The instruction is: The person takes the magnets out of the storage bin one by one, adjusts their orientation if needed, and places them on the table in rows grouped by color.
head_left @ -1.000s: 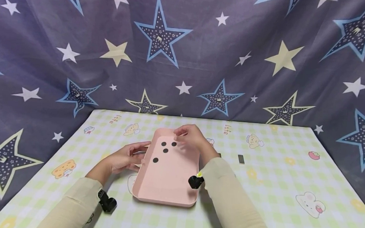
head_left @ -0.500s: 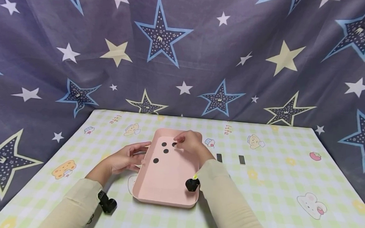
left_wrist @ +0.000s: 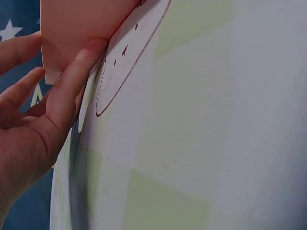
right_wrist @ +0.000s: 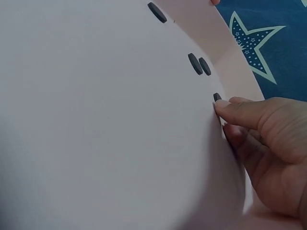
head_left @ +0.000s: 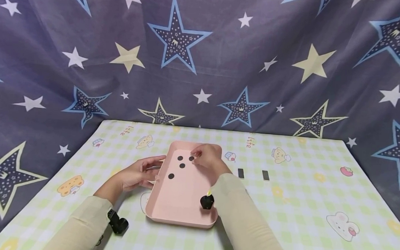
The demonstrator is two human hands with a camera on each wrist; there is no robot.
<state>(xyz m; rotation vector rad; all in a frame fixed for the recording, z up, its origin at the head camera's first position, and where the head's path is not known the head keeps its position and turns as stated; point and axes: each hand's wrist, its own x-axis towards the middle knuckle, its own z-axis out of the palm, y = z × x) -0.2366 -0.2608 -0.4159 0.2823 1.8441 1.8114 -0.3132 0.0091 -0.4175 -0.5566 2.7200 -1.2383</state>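
A pink rectangular tray [head_left: 178, 200] lies on the table, with several flat black discs in its far left part. My right hand [head_left: 207, 157] reaches into it, thumb and forefinger pinching one black disc [right_wrist: 217, 97] at the tray floor. Three other discs lie nearby: an upper one [head_left: 180, 158], a middle one [head_left: 182, 165] and a lower one [head_left: 171, 176]. At the tray's left outer wall, my left hand [head_left: 138, 173] rests with fingers spread and fairly straight, fingertips touching the wall. In the left wrist view, these fingers [left_wrist: 72, 79] touch the pink side near the tabletop.
Two small dark rectangular pieces, one nearer [head_left: 240, 173] and one farther right [head_left: 265, 175], lie on the checked tablecloth [head_left: 301, 215] right of the tray. A star-patterned curtain [head_left: 203, 75] hangs behind the table. Each wrist wears a black camera.
My right hand has come down from above the tray's far end to one disc, uncovering a dark rectangular piece on the table. The left hand and tray have stayed still.
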